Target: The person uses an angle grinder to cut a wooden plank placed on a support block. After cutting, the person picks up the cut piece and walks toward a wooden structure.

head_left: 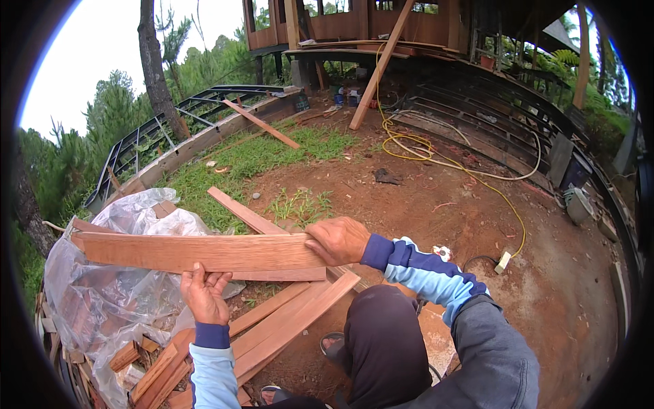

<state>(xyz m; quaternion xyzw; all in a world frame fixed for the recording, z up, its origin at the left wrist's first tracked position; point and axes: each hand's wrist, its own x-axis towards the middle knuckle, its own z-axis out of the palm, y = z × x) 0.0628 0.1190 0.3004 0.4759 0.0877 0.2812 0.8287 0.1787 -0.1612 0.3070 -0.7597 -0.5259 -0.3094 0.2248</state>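
Note:
A long reddish-brown wooden board (197,251) is held up in front of me, its broad face toward me. Its right end is gripped by my right hand (337,240), with fingers wrapped over the edge. Under the board's lower edge is my left hand (206,296), palm up and fingers bent, holding it near the middle. Just below and behind it, another board (286,274) partly shows. More planks (293,320) lie in a pile beside my legs.
Clear plastic sheeting (102,293) covers part of the wood pile at left. Offcuts (160,368) lie near my left forearm. A yellow cord (514,211) crosses the dirt to a white socket block (503,262). A leaning beam (381,68) stands by the raised wooden building.

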